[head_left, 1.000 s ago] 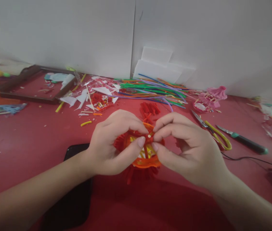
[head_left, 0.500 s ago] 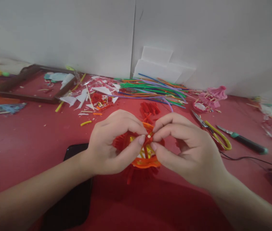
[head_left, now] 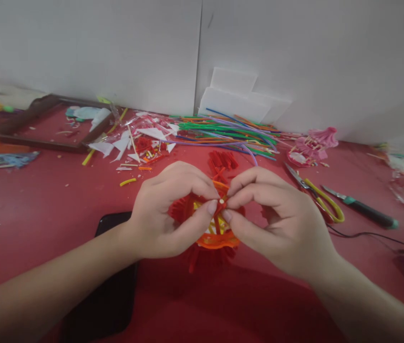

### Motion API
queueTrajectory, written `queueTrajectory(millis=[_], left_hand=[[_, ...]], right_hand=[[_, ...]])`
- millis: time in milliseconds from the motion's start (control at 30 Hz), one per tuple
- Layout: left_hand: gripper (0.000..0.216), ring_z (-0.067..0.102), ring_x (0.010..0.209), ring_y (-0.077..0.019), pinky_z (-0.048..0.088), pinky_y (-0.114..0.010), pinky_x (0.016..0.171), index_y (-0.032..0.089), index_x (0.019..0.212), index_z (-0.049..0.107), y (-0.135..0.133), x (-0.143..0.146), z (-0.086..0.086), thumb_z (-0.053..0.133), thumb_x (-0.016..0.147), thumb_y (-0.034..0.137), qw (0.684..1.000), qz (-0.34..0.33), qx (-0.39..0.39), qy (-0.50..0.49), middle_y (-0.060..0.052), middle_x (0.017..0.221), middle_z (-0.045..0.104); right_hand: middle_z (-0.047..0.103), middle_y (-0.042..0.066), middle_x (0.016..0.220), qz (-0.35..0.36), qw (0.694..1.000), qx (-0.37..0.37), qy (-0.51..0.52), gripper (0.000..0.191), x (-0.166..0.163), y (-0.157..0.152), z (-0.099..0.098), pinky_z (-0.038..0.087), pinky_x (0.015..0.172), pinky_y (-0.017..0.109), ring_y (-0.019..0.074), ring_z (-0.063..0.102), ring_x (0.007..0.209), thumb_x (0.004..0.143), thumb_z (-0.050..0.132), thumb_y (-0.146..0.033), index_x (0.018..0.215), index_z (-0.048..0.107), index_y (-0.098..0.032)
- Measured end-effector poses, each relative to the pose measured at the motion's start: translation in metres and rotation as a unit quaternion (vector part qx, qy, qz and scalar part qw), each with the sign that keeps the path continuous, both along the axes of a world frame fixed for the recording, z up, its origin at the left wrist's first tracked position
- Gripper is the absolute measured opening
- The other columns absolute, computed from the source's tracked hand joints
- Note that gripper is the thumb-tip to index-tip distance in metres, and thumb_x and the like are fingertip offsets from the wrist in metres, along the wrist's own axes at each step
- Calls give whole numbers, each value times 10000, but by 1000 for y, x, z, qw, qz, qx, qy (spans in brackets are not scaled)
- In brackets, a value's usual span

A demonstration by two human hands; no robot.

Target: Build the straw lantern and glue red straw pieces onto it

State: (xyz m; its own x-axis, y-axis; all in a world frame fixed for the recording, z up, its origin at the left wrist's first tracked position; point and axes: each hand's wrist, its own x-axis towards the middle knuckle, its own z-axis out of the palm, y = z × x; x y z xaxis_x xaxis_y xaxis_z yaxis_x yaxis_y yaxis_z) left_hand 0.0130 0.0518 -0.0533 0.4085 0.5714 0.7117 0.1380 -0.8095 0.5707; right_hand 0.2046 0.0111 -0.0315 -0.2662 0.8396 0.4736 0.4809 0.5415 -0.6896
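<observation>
My left hand (head_left: 166, 214) and my right hand (head_left: 276, 221) meet over a small round red and orange craft piece (head_left: 216, 238) made of short straw bits, just above the red table (head_left: 44, 205). Both hands pinch it at its top centre, thumbs and forefingers closed around a small red piece with a pale tip (head_left: 221, 204). Most of the craft is hidden behind my fingers. A little heap of cut red straw pieces (head_left: 223, 161) lies just beyond my hands.
A black phone (head_left: 110, 286) lies under my left wrist. Yellow-handled scissors (head_left: 316, 194) and a green-handled tool (head_left: 362, 212) lie to the right. Long coloured straws (head_left: 230, 133), white scraps (head_left: 123, 143), a pink paper umbrella (head_left: 312, 143) and a brown frame (head_left: 51, 124) sit further back.
Almost nothing has moved. My thumbs have closed a little tighter on the small red piece at the top of the craft.
</observation>
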Motion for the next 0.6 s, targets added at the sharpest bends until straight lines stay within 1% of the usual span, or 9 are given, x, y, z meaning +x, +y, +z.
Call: queueTrajectory(millis=[200, 400, 500, 600], left_hand=[[85, 670, 778, -202, 574, -375, 703, 232, 867, 649, 2, -2, -2, 614, 854, 155, 1000, -6, 7, -2, -52, 803, 709], [118, 680, 818, -219, 579, -392, 725, 211, 937, 670, 3, -6, -2, 565, 892, 182, 1000, -29, -3, -1, -77, 857, 722], [99, 669, 808, -221, 578, -400, 719, 220, 940, 659, 3, -5, -3, 620, 851, 199, 999, -32, 6, 2, -72, 845, 712], [147, 657, 793, -216, 570, -398, 710, 216, 935, 654, 4, -3, -3, 669, 797, 169, 999, -32, 9, -1, -69, 835, 702]], right_hand=[[653, 17, 870, -4, 1000, 2, -6, 87, 0, 0, 2, 544, 697, 245, 122, 660, 786, 779, 703, -101, 769, 692, -187], [651, 20, 876, -3, 1000, 9, -7, 90, 0, 0, 2, 538, 718, 235, 112, 655, 795, 772, 699, -87, 773, 694, -177], [647, 14, 874, 1, 1000, 10, -7, 100, 1, 1, 1, 537, 716, 236, 112, 654, 800, 768, 700, -83, 772, 688, -182], [645, 14, 871, -1, 1000, 9, -5, 90, 1, 1, 0, 537, 721, 240, 116, 655, 803, 768, 704, -93, 762, 686, -181]])
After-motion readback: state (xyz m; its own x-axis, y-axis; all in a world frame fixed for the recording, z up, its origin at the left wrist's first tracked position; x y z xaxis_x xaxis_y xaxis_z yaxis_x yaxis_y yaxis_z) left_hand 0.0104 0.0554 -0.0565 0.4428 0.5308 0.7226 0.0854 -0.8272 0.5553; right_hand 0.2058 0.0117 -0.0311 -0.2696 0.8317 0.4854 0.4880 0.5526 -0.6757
